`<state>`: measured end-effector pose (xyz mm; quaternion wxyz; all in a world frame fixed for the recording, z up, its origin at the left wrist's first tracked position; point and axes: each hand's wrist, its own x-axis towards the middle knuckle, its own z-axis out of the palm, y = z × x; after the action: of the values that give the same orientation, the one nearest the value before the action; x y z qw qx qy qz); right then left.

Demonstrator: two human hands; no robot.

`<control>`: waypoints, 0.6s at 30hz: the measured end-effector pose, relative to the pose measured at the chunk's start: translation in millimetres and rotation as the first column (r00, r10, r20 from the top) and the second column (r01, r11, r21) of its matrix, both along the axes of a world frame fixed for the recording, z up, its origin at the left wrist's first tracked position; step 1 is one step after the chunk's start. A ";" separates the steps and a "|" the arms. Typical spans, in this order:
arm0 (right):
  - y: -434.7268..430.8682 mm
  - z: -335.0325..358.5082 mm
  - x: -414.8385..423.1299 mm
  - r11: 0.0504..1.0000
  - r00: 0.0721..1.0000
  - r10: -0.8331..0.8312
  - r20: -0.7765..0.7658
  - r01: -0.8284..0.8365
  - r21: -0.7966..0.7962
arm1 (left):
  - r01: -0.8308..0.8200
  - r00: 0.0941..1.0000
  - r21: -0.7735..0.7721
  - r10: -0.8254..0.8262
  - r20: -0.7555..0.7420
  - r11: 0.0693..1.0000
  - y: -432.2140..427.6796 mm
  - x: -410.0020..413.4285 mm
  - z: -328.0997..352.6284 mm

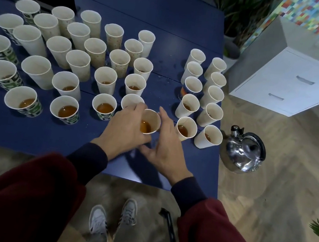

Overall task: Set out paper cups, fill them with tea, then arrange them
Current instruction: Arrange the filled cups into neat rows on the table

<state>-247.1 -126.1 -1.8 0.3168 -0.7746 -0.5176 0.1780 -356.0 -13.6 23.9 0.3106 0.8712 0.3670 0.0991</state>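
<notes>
Fingers of the left hand (125,128) curl round the near-left side of a paper cup (150,122) holding amber tea and grip it. The right hand (166,144) lies along the cup's other side with its fingers fairly straight and its thumb (146,150) reaching under toward the left hand; it looks more like a steadying touch than a grip, though blur makes the contact hard to read. The cup sits between the two hands, near the front of the blue table (29,133), in the gap between the two groups of cups. By the look of things the setting out is finished. Pouring seems largely done too, since tea shows in every near cup, while the far cups are seen too steeply to tell. The steel kettle (242,153) stands off the table to the right, seemingly on the floor. Arranging appears to be the step in hand: a tidy double column of cups (209,115) runs along the table's right edge, while the large cluster of cups (67,85) on the left stands in looser rows, so much of it probably remains to be sorted. Both forearms, in dark cuffs under maroon sleeves (21,193), reach forward and converge on the cup, backs of the hands up, wrists low over the table's front edge.
</notes>
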 end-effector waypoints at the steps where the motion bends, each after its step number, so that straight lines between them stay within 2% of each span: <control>1: 4.4 5.4 0.1 1.000 0.999 0.016 0.028 -0.016 -0.002 | 0.019 1.000 -0.011 -0.019 -0.002 1.000 0.6 1.4 4.5; 5: 15.2 13.0 13.6 0.998 0.989 0.024 0.144 -0.031 0.046 | 0.073 0.996 -0.088 -0.068 0.061 0.993 2.9 9.4 17.7; 8: 17.9 7.0 29.6 0.998 0.982 0.055 0.179 -0.057 0.009 | 0.163 0.986 -0.174 -0.154 0.064 0.971 6.3 13.8 21.5; 11: 20.2 -3.8 42.7 0.996 0.967 0.080 0.241 -0.068 -0.056 | 0.073 0.996 -0.268 -0.055 0.075 0.961 18.5 15.8 15.3; 14: 26.5 -10.8 56.4 0.990 0.960 0.106 0.259 -0.078 -0.115 | -0.089 0.996 -0.093 0.090 0.011 0.992 41.2 18.4 0.1; 16: 31.3 -13.1 64.9 0.985 0.941 0.136 0.309 -0.094 -0.148 | -0.109 0.988 0.037 0.112 -0.111 0.993 52.1 20.0 -9.2; 18: 35.7 -15.2 73.5 0.974 0.895 0.181 0.407 -0.108 -0.197 | -0.095 0.967 0.089 0.113 -0.226 0.991 56.6 23.2 -17.4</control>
<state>-173.6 -90.4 -17.0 0.1163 -0.7780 -0.6131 0.0726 -332.9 43.0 6.5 0.2261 0.8677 0.4418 0.0275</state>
